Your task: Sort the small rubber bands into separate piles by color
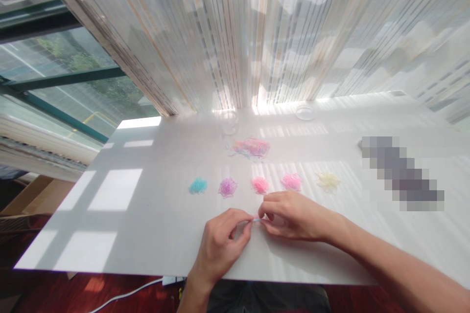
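Near the front edge of the white table, my left hand (224, 239) and my right hand (290, 216) meet fingertip to fingertip. Both pinch thin pastel bands (256, 220), pinkish and bluish, stretched between them. Beyond my hands lies a row of small loose piles: teal (198, 185), purple (227, 187), coral pink (260, 185), bright pink (291, 181) and pale yellow (328, 181). A larger mixed-colour pile (252, 147) lies behind the row. My right hand is just in front of the two pink piles.
A clear round container (228, 122) and a clear shallow dish (305, 113) stand at the back of the white table (165, 234). A pixelated dark object (402, 173) lies at the right. Curtains hang behind; a white cable (127, 296) crosses the floor.
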`<state>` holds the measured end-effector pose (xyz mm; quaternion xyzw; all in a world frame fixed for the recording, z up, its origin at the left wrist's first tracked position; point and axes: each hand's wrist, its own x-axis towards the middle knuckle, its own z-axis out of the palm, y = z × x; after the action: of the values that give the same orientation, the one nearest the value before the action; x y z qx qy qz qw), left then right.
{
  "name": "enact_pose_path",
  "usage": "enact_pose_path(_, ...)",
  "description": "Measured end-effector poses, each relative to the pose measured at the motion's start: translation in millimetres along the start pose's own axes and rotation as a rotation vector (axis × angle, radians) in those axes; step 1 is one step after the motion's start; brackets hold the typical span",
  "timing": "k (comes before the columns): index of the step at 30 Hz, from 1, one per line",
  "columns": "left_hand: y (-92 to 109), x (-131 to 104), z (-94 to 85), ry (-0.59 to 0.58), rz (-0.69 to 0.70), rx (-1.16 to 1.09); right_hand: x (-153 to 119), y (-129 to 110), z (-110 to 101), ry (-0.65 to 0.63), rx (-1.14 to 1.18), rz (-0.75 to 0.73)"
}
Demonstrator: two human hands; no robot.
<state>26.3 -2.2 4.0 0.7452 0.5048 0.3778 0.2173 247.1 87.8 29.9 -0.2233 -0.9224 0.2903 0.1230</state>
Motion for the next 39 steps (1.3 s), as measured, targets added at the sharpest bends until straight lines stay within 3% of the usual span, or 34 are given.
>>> enact_pose_path(18, 0.0, 1.2, 0.1, 0.012, 0.007, -0.046, 0.4, -3.5, -2.5, -0.045, -0.003, 0.003)
enact_pose_path(39, -2.8, -0.7, 0.1, 0.035, 0.008, -0.08, 0.5, -0.6, 1.4, 0.025, -0.029, 0.02)
